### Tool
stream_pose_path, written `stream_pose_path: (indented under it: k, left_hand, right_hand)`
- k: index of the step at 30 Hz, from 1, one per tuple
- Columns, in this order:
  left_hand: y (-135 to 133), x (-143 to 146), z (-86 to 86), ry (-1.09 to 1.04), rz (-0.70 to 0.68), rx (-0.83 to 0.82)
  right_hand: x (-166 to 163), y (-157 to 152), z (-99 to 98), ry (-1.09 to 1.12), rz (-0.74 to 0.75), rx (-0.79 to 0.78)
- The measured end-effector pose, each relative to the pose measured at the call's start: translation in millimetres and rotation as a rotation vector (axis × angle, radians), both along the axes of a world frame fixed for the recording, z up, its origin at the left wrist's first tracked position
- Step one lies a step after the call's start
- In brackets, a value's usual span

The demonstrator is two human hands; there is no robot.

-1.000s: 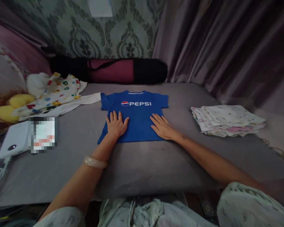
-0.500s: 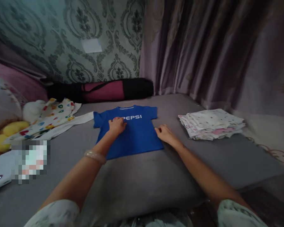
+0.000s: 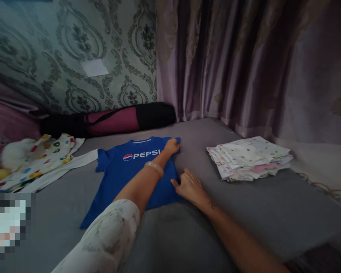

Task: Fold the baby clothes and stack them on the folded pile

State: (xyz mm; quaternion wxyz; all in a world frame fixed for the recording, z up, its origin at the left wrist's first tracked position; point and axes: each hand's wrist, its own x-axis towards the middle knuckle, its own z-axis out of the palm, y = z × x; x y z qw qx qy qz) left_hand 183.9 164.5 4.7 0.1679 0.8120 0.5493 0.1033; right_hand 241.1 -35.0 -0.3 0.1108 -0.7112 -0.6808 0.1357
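A blue T-shirt (image 3: 122, 178) with a white PEPSI print lies spread on the grey bed sheet, its collar pointing away from me. My left hand (image 3: 172, 145) reaches across it, fingers closed on the sleeve at the far right; the fingertips are partly hidden. A pale bangle (image 3: 154, 168) circles that wrist. Beside the shirt's right side, close to the lower corner, is my right hand (image 3: 191, 186). Its thumb is held apart from the other fingers, and nothing shows between them.
A stack of folded white printed clothes (image 3: 250, 157) sits to the right. At left lie a patterned long-sleeved top (image 3: 49, 155) and a white plush toy (image 3: 17, 153). A black and maroon long bag (image 3: 113, 122) rests against the wall; curtains (image 3: 216, 76) hang at the back right.
My left hand has moved from the shirt's chest print to its far right sleeve. My right hand stays by the right side, its thumb now spread. The view has shifted slightly right.
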Motion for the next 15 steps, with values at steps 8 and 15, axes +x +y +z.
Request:
stream_pose_path:
  k: [8,15]
  left_hand:
    - [16,33,-19.3,0.047,0.235,0.042]
    - [21,37,-15.8,0.148,0.204,0.054]
  right_hand:
    - [-5,-19,0.2,0.075,0.056,-0.031]
    - [-9,-19,2.0,0.061,0.081,-0.070]
